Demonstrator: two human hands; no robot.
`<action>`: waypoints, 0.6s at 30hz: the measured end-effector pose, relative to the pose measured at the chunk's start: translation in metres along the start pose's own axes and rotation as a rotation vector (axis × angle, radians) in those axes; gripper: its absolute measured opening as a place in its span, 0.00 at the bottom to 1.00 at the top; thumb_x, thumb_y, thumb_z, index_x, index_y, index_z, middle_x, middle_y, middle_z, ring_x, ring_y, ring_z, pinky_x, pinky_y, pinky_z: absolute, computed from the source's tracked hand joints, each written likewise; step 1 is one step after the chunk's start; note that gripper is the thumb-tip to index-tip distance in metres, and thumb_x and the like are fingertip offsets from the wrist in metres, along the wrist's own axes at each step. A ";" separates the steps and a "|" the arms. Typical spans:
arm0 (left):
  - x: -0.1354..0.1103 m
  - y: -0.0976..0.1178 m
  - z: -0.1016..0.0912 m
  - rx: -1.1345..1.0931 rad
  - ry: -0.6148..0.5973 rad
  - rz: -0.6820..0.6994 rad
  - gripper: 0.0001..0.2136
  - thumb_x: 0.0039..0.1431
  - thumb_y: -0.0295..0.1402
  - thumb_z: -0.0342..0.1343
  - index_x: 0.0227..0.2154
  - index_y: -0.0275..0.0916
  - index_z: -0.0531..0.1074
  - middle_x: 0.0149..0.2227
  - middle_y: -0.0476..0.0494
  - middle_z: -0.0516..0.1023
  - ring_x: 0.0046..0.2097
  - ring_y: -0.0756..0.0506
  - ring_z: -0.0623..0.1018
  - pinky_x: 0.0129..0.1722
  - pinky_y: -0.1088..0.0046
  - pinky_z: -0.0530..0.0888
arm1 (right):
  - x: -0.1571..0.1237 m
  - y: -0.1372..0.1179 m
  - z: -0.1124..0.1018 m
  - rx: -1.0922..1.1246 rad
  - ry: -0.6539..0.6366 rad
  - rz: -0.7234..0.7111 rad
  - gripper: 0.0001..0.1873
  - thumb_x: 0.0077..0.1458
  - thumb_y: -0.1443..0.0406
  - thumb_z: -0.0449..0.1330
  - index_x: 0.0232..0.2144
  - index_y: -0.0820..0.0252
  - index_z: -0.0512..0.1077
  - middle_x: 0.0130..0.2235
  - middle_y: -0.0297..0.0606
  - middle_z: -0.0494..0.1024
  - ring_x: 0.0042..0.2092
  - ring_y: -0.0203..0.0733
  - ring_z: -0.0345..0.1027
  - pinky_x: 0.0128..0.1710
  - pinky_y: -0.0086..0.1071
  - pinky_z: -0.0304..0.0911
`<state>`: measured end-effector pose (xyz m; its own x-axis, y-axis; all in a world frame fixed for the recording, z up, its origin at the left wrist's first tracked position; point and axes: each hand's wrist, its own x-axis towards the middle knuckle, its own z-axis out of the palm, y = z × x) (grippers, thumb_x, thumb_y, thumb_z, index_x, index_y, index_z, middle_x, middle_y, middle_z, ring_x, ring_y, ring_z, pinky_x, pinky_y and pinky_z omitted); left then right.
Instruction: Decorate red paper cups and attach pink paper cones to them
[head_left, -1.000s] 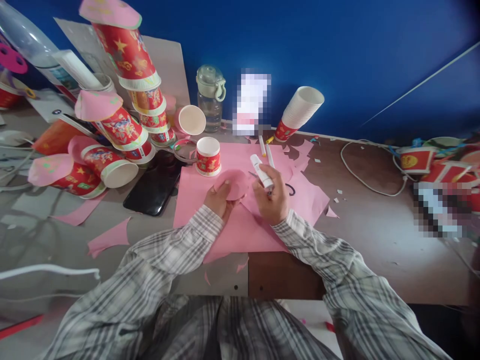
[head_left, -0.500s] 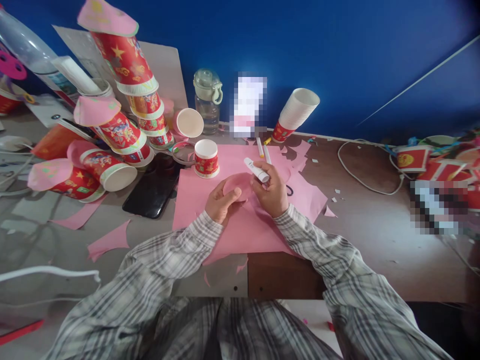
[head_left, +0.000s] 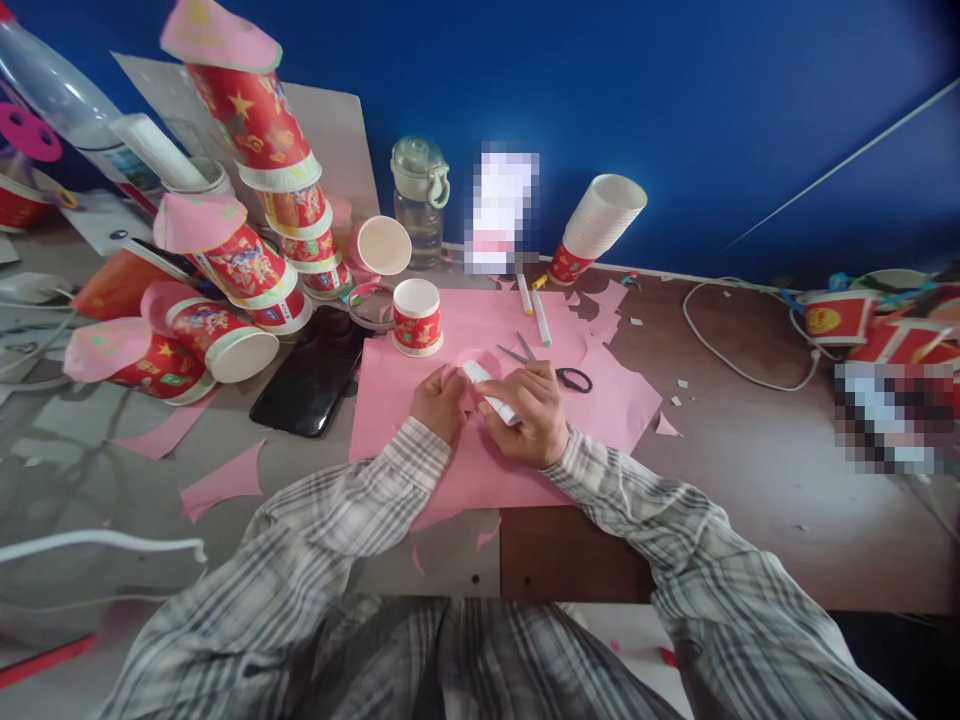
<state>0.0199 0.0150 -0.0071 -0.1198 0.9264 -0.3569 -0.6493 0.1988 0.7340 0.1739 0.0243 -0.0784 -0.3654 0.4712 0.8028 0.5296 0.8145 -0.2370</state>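
Observation:
My left hand (head_left: 439, 403) is closed on a small piece of pink paper (head_left: 486, 358), holding it above a large pink sheet (head_left: 390, 440). Closed round a white glue stick (head_left: 500, 409), my right hand (head_left: 529, 415) brings the stick against the pink piece. The fingers hide where the two meet. Black-handled scissors (head_left: 575, 380) lie on the sheet just beyond my right hand. Behind my left hand a red-and-white paper cup (head_left: 417, 322) stands upside down. Two markers (head_left: 541, 318) rest at the sheet's far edge.
At left, red paper cups (head_left: 255, 125) form towers with pink cone tops, beside a black phone (head_left: 309, 375). A water bottle (head_left: 420, 205), a blurred bright screen (head_left: 501, 210) and a cup stack (head_left: 600, 225) stand along the blue wall. A white cable (head_left: 690, 320) lies right.
My right hand has moved down and left, bringing the glue stick onto the pink piece. The scissors now show more fully. My left hand has closed further round the paper.

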 end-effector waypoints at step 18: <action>0.001 -0.002 -0.003 0.067 -0.022 0.012 0.12 0.39 0.36 0.61 0.28 0.37 0.71 0.23 0.51 0.69 0.25 0.53 0.68 0.22 0.80 0.68 | 0.004 -0.001 0.007 -0.086 0.008 0.061 0.14 0.75 0.66 0.64 0.52 0.47 0.88 0.33 0.30 0.91 0.32 0.46 0.85 0.47 0.45 0.69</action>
<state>0.0187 0.0149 -0.0105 -0.1102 0.9357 -0.3352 -0.5963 0.2075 0.7754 0.1665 0.0277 -0.0783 -0.3242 0.5160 0.7929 0.6148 0.7519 -0.2380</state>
